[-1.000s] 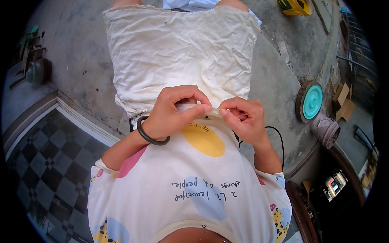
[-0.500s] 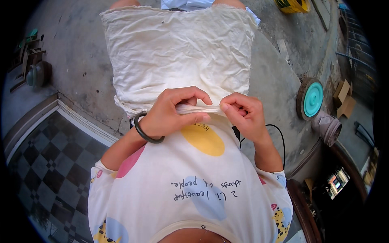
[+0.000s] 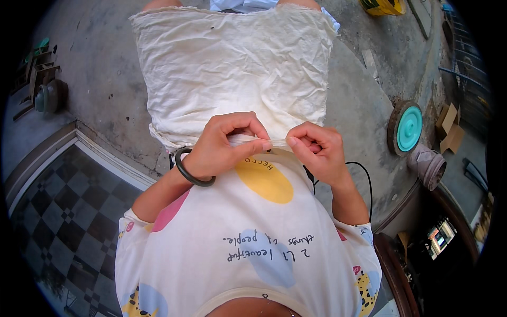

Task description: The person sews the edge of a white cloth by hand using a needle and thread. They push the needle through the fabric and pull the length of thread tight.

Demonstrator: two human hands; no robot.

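Observation:
A creased cream-white cloth (image 3: 232,63) lies spread over my lap. Its near edge is gathered into a narrow folded strip (image 3: 245,139) just above my patterned shirt (image 3: 211,222). My left hand (image 3: 224,140), with a dark bangle (image 3: 186,168) at the wrist, pinches this strip between thumb and forefinger. A short way to the right, my right hand (image 3: 318,150) grips the same strip, its other fingers curled in. Only a small stretch of folded cloth shows between the two hands.
Right of me on the concrete floor (image 3: 359,100) are a turquoise round lid (image 3: 408,129), a greyish bucket (image 3: 426,166) and an open cardboard box (image 3: 450,129). A yellow bucket (image 3: 384,6) stands farther off. Lower left is a checkered tile floor (image 3: 68,222).
My left thumb and forefinger have closed together on the cloth strip; they were apart half a second ago. My right hand has stayed nearly in place.

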